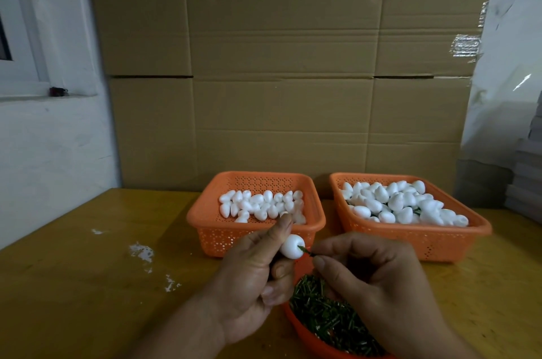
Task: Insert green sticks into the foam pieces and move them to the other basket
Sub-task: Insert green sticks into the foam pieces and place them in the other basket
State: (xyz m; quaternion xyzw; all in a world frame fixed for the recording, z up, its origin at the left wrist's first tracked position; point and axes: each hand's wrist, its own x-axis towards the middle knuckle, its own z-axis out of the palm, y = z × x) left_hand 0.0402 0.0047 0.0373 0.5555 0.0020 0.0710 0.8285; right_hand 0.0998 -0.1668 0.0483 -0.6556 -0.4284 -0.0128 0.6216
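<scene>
My left hand point(252, 279) grips a white foam piece point(291, 247) between thumb and fingers, in front of the left orange basket point(205, 229). My right hand point(378, 279) pinches a short green stick point(305, 250) whose tip is in the foam piece. The left basket holds plain white foam pieces point(261, 204). In the right orange basket point(422, 238) lie more foam pieces point(401, 203), with green sticks showing between some of them. An orange bowl point(305, 335) full of green sticks point(331, 317) sits below my hands, partly hidden by my right hand.
Both baskets stand on a yellow wooden table point(88, 285) with white foam crumbs point(142, 251) at the left. A wall of cardboard boxes point(281, 65) rises right behind the baskets. Stacked grey items point(528, 176) stand at the right edge.
</scene>
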